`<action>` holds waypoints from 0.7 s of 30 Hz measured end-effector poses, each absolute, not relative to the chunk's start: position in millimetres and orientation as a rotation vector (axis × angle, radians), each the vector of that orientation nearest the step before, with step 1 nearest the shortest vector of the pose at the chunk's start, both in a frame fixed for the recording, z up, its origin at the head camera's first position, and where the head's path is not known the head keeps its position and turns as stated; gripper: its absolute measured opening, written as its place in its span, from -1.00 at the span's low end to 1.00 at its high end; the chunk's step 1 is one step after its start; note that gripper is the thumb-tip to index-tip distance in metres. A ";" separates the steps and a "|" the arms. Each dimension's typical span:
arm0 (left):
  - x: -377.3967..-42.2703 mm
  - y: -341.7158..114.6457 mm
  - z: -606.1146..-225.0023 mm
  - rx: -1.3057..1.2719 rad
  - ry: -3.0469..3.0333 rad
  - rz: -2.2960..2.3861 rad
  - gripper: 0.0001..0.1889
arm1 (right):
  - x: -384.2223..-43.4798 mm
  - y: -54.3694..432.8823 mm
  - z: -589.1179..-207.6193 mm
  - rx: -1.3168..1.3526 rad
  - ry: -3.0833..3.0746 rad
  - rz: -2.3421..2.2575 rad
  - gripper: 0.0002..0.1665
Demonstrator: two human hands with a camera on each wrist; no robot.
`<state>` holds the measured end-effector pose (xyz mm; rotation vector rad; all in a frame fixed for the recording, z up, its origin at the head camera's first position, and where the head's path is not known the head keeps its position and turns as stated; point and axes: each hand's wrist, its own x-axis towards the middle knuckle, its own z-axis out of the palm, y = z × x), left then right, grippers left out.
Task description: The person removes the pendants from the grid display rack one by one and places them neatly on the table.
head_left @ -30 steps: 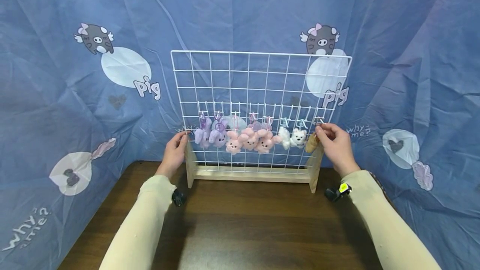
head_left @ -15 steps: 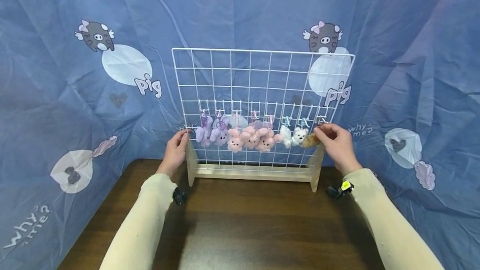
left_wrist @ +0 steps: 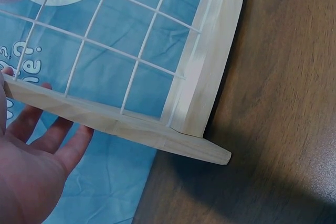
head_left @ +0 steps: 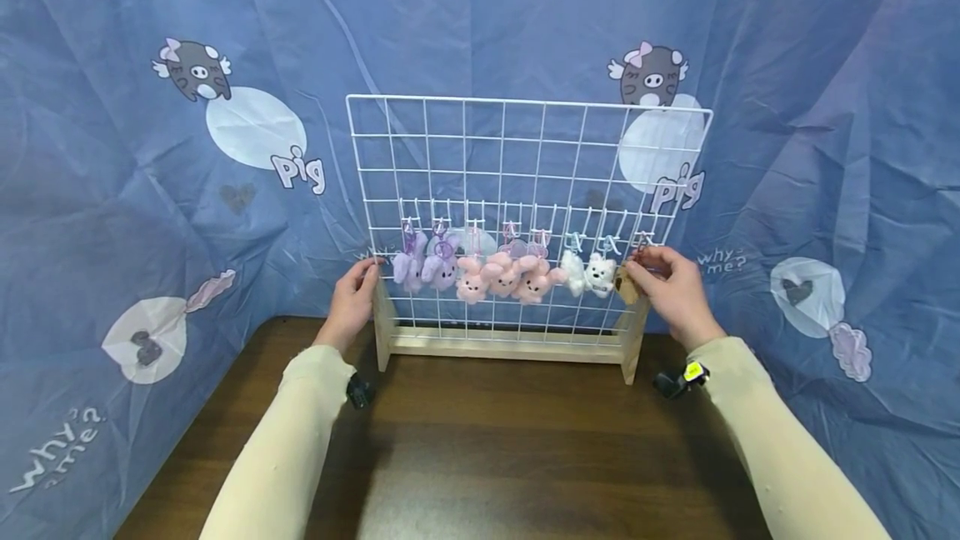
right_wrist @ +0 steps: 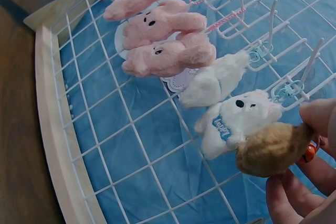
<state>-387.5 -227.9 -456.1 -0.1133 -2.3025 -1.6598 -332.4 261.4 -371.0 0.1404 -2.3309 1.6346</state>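
A white wire grid rack (head_left: 528,102) stands upright in a wooden base (head_left: 506,349). My left hand (head_left: 351,294) grips the rack's left side post (left_wrist: 115,122), thumb in front and fingers behind the wood. At the rack's right end, my right hand (head_left: 675,294) pinches a small brown plush keychain (right_wrist: 270,149) near its top. An orange bell (right_wrist: 310,153) shows between those fingers. The brown plush overlaps a white plush bear (right_wrist: 239,116) in the right wrist view. Its upper clip is hidden behind my fingers.
Two purple plush keychains (head_left: 441,269), three pink bunny ones (head_left: 472,283) and another white one (head_left: 573,275) hang in the same row on white hooks. A brown table (head_left: 510,440) lies in front, and blue printed cloth (head_left: 420,15) surrounds it.
In my right hand the brown plush tilted toward the white bear, then swung back down, and a dark patch now shows on it. My left hand keeps its place on the post.
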 end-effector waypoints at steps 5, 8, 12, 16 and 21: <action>-387.3 -228.0 -456.3 -0.129 -2.294 -1.670 -0.55 | -334.4 264.2 -375.0 0.131 -2.306 1.629 -0.53; -387.0 -227.9 -455.7 -0.129 -2.290 -1.683 -0.54 | -335.4 266.5 -377.3 0.132 -2.315 1.611 -0.57; -381.8 -225.0 -447.7 -0.109 -2.303 -1.717 -0.55 | -335.5 268.2 -378.3 0.153 -2.343 1.590 -0.58; -376.7 -223.0 -442.6 -0.103 -2.311 -1.718 -0.56 | -333.8 268.2 -378.3 0.187 -2.386 1.581 -0.52; -387.6 -227.7 -456.9 -0.118 -2.286 -1.678 -0.55 | -331.2 268.4 -379.0 0.220 -2.416 1.571 -0.45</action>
